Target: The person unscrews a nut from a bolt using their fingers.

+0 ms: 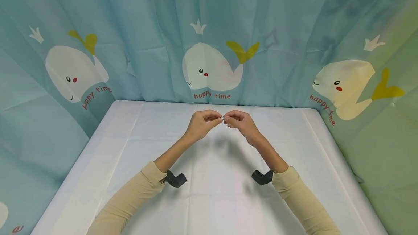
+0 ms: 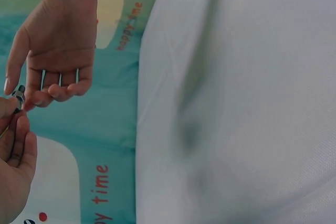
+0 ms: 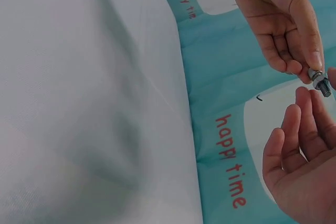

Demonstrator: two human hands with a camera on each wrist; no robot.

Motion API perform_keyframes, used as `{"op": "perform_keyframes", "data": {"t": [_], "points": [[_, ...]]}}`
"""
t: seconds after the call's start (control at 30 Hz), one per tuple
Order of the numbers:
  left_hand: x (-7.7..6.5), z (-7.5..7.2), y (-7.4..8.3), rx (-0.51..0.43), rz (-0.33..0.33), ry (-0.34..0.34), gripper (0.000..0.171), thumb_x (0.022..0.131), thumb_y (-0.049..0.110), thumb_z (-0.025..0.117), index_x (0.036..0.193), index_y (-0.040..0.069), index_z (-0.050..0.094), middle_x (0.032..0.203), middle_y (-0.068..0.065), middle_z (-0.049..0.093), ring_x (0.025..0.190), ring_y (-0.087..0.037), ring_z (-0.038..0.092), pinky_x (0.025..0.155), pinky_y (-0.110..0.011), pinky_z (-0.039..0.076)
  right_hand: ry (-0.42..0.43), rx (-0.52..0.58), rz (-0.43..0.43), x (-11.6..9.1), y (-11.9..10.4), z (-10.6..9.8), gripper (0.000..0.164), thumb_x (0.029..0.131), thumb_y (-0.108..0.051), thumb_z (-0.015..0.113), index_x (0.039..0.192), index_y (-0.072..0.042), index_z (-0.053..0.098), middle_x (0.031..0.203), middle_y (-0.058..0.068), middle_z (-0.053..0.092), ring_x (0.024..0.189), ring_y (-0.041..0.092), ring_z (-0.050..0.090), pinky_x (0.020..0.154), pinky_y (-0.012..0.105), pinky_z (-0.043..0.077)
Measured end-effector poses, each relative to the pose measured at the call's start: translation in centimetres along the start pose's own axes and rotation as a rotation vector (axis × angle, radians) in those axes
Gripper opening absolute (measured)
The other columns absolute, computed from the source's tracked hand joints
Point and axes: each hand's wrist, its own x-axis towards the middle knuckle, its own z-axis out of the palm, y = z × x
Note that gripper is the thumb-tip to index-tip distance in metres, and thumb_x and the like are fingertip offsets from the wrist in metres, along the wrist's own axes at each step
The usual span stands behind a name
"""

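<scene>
Both hands meet above the far part of the white table. A small silver bolt [image 3: 324, 89] with a nut or washer [image 3: 318, 80] around it shows best in the right wrist view, its threaded end pointing toward the right hand. My left hand [image 1: 203, 123] pinches the bolt's other end between thumb and fingertips. The right hand [image 1: 241, 123] is close beside it, thumb and index finger on either side of the threaded end. In the left wrist view a small gap shows between the right thumb [image 2: 16, 59] and the bolt. The right hand's other fingers [image 3: 291, 129] are loosely bent.
A white cloth covers the table [image 1: 209, 198]. Behind it and at both sides hangs a blue-green curtain [image 1: 156, 64] printed with whales. Dark curved wrist mounts [image 1: 176, 180] stick out from both cuffs above the table.
</scene>
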Motion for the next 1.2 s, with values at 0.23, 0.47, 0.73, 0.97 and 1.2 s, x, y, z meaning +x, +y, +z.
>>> {"op": "perform_keyframes", "data": {"t": [0.23,0.47,0.73,0.97,1.2], "points": [[-0.1,0.0,0.0,-0.002,0.011,0.000,0.013,0.092,0.011,0.074,0.100,0.001,0.076,0.094,-0.007,0.074,0.084,-0.018,0.070,0.074,-0.031,0.058,-0.006,0.014,-0.034,-0.1,0.0,-0.1,0.025,0.097,-0.016,0.065,0.106,0.008,0.067,0.091,0.003,0.069,0.085,0.018,0.063,0.085,0.036,0.053],[-0.2,0.0,0.0,0.006,0.009,0.001,0.012,0.091,0.010,0.074,0.100,0.002,0.076,0.095,-0.006,0.074,0.085,-0.018,0.070,0.075,-0.030,0.058,-0.013,0.032,-0.067,-0.1,0.2,0.0,0.024,0.093,-0.007,0.068,0.111,0.008,0.065,0.098,0.003,0.069,0.091,0.017,0.065,0.086,0.035,0.055],[-0.2,0.0,-0.2,0.008,-0.003,0.003,0.012,0.092,0.010,0.074,0.100,0.003,0.076,0.095,-0.007,0.074,0.086,-0.018,0.070,0.075,-0.031,0.058,-0.020,0.008,-0.094,0.0,0.2,0.2,0.022,0.092,0.000,0.068,0.111,0.009,0.064,0.102,0.005,0.065,0.089,0.024,0.065,0.083,0.038,0.055],[-0.2,0.1,0.0,0.012,0.001,-0.001,0.015,0.092,0.008,0.073,0.102,-0.002,0.075,0.098,-0.014,0.073,0.087,-0.027,0.071,0.075,-0.032,0.058,-0.018,0.002,-0.103,0.0,0.2,0.2,0.017,0.091,0.000,0.068,0.107,0.006,0.064,0.103,0.009,0.062,0.088,0.030,0.064,0.079,0.029,0.054],[-1.2,-0.6,4.5,0.022,-0.009,-0.002,0.013,0.092,-0.001,0.070,0.102,-0.010,0.072,0.098,-0.020,0.072,0.088,-0.034,0.070,0.077,-0.034,0.058,-0.015,0.009,-0.089,-0.3,0.0,0.2,0.024,0.094,-0.004,0.065,0.114,0.007,0.059,0.108,0.007,0.060,0.091,0.025,0.062,0.083,0.032,0.054]]}}
